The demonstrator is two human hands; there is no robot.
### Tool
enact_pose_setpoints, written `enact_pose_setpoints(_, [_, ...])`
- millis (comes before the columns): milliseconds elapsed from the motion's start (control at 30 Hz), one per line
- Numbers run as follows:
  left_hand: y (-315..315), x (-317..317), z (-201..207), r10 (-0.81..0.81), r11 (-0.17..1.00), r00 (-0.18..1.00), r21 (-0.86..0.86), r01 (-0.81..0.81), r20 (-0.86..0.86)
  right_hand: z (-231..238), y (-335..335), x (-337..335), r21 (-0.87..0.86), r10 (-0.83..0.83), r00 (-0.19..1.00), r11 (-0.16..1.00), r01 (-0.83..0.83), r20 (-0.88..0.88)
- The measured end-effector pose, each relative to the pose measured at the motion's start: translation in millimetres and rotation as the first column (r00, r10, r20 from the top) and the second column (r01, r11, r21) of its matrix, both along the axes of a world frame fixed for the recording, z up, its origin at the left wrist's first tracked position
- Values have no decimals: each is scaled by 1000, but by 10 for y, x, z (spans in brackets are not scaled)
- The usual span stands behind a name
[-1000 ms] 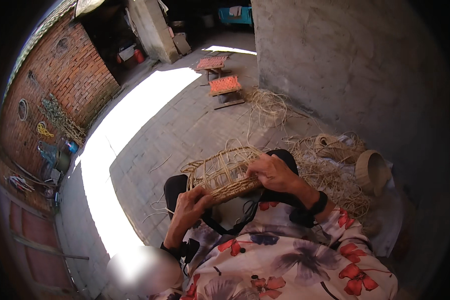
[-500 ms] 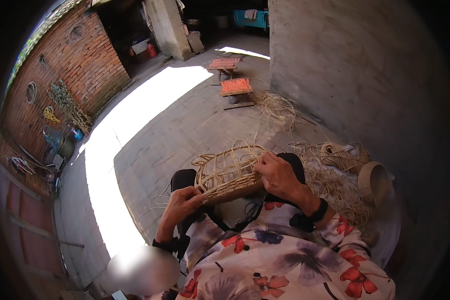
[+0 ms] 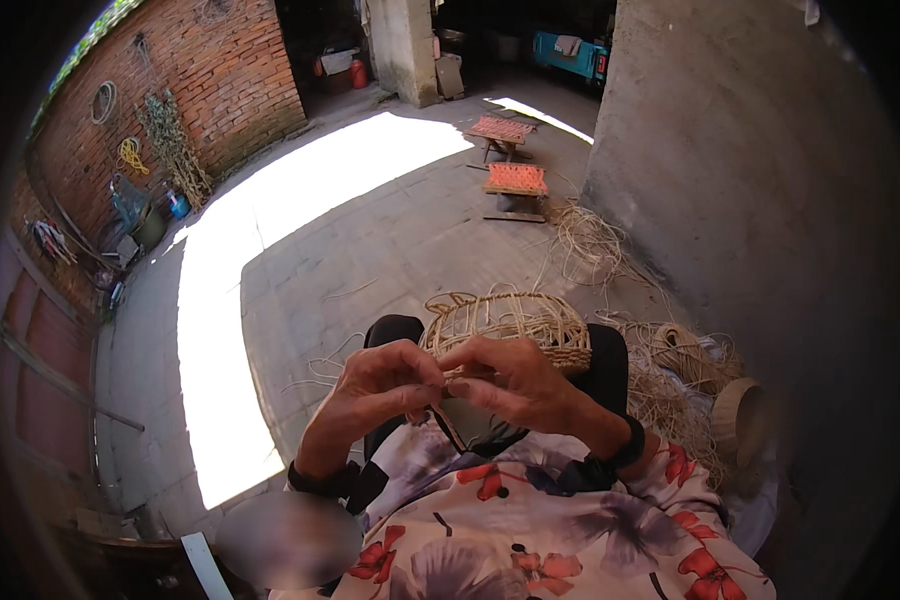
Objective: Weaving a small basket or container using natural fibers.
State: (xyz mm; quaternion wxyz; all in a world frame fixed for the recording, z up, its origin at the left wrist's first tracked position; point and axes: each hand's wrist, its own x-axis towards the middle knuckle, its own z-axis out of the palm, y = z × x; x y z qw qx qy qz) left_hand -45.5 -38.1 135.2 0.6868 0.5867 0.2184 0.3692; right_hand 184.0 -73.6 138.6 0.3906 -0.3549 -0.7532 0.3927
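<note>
Our left hand (image 3: 372,388) and right hand (image 3: 515,378) now meet, thumbs and fingers drawn in tip to tip, whereas a moment ago they gripped opposite ends of the openwork fiber basket (image 3: 510,318). The basket sits just beyond both hands, between our dark-clad knees (image 3: 611,365), so the work seems to have turned from steadying the rim to fine finger work at its near side. Whether either hand pinches a strand we cannot tell; the fingers cover it, and they also hide the basket's near edge. Right of the right hand lie tangled fiber cords (image 3: 665,395), a coil of braided rope (image 3: 682,345) and a shallow round basket (image 3: 735,415), its far side blurring into shadow. Well beyond the hands stand two orange-seated stools (image 3: 516,180).
</note>
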Motion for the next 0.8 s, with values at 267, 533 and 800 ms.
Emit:
enact_pose_setpoints(267, [146,89,-262,95,980,965,194,-47,-244,-20,-159,477,-105,-297,948,945,308,115])
enact_pose_setpoints(533, [23,489,-205,197,926,931,371,-73,-308,-111,-133,129,371,-328,939,889,269,104])
enact_pose_setpoints(800, [82,537,-523,115,953,985,293,-73,-128,-305,-114,306,-364,-262,965,899,244,2])
